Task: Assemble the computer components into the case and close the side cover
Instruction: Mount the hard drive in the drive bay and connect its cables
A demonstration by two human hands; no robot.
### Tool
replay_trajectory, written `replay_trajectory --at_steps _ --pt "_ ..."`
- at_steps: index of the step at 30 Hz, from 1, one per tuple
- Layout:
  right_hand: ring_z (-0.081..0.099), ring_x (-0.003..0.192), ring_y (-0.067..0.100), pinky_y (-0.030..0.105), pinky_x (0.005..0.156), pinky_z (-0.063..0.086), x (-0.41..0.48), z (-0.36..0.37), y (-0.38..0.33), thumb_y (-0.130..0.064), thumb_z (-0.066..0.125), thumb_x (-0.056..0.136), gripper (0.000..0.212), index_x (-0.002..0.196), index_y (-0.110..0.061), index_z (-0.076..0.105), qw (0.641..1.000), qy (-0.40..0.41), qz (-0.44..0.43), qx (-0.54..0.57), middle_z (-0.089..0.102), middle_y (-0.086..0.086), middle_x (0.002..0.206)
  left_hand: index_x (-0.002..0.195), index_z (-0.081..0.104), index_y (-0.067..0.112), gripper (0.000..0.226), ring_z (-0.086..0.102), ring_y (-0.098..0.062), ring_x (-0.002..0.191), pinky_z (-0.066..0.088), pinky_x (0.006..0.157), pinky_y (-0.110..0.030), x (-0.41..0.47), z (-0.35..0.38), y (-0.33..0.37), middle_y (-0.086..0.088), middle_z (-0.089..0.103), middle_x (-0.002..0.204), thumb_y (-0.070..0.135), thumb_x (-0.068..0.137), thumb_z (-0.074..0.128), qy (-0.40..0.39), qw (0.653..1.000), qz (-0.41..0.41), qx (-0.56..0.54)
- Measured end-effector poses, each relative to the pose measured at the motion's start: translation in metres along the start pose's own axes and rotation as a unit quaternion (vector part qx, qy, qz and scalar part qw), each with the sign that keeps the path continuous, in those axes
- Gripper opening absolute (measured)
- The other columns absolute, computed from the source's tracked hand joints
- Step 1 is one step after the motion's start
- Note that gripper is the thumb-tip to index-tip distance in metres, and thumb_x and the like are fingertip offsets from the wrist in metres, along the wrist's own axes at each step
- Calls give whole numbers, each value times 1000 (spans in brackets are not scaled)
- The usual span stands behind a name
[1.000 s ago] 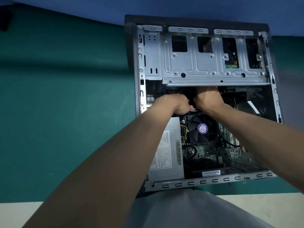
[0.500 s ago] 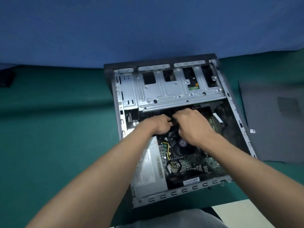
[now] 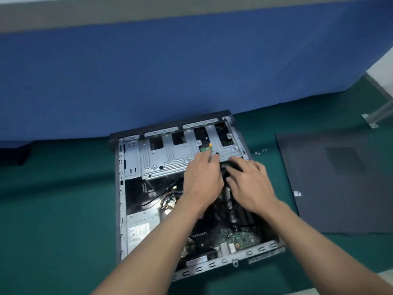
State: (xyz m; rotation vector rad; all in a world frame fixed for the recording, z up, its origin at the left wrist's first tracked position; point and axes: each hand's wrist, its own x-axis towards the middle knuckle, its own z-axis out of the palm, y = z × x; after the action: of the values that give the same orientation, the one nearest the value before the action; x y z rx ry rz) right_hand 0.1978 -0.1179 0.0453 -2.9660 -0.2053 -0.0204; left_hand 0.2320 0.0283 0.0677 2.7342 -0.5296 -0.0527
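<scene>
Moved: my hands rose to the silver metal drive cage [image 3: 165, 154].
Hands: left hand [image 3: 202, 177] and right hand [image 3: 248, 184] released, fingers spread.
Remaining: dark grey flat side cover [image 3: 340, 184] still unfitted.

The left hand [image 3: 203, 179] and right hand [image 3: 248, 184] are blurry at the tips, so what they touch is unclear. Both arms [image 3: 170, 231] hide the middle of the case [image 3: 119, 199]. The cover [image 3: 340, 177] is cut off at the right edge. The label [image 3: 138, 232] is too blurry to read.
</scene>
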Motion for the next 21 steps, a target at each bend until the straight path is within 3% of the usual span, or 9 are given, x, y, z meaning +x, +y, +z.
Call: replay_trajectory --at_steps 5,9,15,21 --pt "50 117 16 33 98 34 10 -12 48 -22 52 95 23 108 -17 70 986 14 -58 155 62 -5 122 142 39 19 43 34 -26 134 33 106 -36 29 25 23 -5 43 141 30 102 34 -69 997 -28 31" --pt "57 102 22 29 93 42 19 -9 103 -7 59 89 18 101 -7 72 967 80 22 242 68 3 104 152 22 31 55 12 -26 148 20 118 -41 37 38 40 -10 26 158 52 101 21 -116 985 -106 68" --pt "59 104 33 41 88 49 41 25 176 -8 55 92 22 108 -8 69 956 -48 186 223 66 13 110 152 17 38 55 3 -28 150 17 119 -48 46 32 53 -12 13 161 55 100 23 -176 970 -144 88" --pt "60 102 37 39 84 52 76 58 198 -9 53 91 25 109 -12 69 942 -99 236 218 67 17 110 150 24 44 49 3 -23 150 15 118 -45 55 18 54 -4 10 162 50 102 30 -216 959 -178 45"
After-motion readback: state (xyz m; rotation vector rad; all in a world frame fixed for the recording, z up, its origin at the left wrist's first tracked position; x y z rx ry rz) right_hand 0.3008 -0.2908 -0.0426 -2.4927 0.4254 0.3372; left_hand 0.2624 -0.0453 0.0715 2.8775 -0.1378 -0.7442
